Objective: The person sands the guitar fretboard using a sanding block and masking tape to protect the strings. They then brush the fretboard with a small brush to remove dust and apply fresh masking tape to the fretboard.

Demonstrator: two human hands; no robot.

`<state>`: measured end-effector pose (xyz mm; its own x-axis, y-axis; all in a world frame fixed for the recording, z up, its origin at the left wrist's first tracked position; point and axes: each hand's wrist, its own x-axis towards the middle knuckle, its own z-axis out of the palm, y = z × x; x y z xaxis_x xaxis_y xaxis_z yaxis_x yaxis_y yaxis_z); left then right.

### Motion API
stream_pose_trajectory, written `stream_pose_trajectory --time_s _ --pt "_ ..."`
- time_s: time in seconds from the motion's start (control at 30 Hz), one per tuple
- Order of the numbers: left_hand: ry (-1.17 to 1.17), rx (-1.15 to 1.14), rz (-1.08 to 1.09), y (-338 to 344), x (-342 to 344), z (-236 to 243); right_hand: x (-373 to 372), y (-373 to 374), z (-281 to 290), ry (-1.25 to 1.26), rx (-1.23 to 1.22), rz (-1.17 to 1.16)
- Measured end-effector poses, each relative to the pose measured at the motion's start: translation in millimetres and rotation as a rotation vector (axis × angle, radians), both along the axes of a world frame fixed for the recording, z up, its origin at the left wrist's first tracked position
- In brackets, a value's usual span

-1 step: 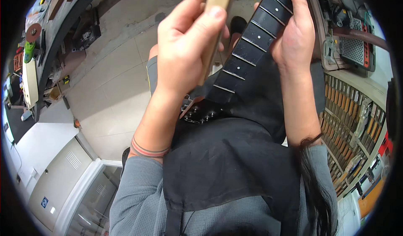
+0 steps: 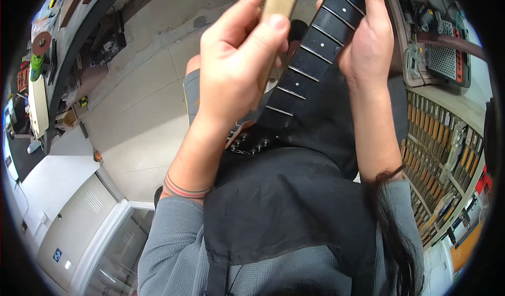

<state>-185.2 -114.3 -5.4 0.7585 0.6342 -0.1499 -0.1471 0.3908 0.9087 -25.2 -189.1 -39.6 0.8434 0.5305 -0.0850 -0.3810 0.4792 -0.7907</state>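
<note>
Left hand: the person's left hand (image 2: 231, 67), back turned to the camera; fingers pinching the block against the thumb, most fingertips hidden behind it.
Block: a long, narrow, pale tan block (image 2: 283, 0), apparently of wood, rising past the left thumb tip; its upper end cut off by the frame, its lower part blurred and partly covered by the hand. Whether it meets the neck cannot be told.
Right hand: the person's right hand (image 2: 371, 51), curled beneath the neck; thumb along the near right edge, fingertips just showing at the opposite edge, the other finger parts hidden.
Neck: a black fretted instrument neck (image 2: 306, 68) with silver metal crossbars and white dots, slanting between the two hands; supported by the right fingers, upper end out of frame.
Posts: small, round, silver metal posts (image 2: 259, 147) on a black surface below the left fingers, near the neck's lower end; exact form hard to make out.
Apron: black cloth apron (image 2: 284, 206), below both sets of fingers.
Tabletop: at far left of the left fingers, bearing a bright green tool with a reddish-brown disc (image 2: 38, 56); smaller items distorted.
Rack: beyond the right wrist, rows of brown-handled tools (image 2: 432, 125); individual shapes indistinct.
</note>
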Motion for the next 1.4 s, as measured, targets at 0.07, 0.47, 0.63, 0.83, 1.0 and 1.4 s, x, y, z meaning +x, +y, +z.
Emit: stream_pose_trajectory --time_s 0.07,0.47,0.63,0.83,1.0,1.4 --pt "-0.032 0.182 0.02 -8.8 1.3 -21.3 6.5 -1.5 -3.1 -0.047 -0.04 0.0" --pt "0.173 0.813 0.037 -30.8 -41.0 -49.6 -0.3 -0.7 -1.8 -0.155 -0.07 -0.026" --pt "0.077 0.546 0.072 -11.6 49.6 0.4 -4.4 -2.1 6.5 -0.227 -0.088 -0.04" --pt "0.239 0.92 0.033 -26.1 -28.0 -41.5 1.6 -5.3 -0.2 -0.144 -0.094 -0.016" --pt "0.213 0.774 0.077 -22.2 4.6 -27.9 -1.8 -3.8 -0.7 -0.191 -0.056 -0.03" --pt "0.278 0.952 0.033 -23.1 -20.5 -39.3 -1.7 -7.0 -3.8 -0.245 -0.124 -0.03"
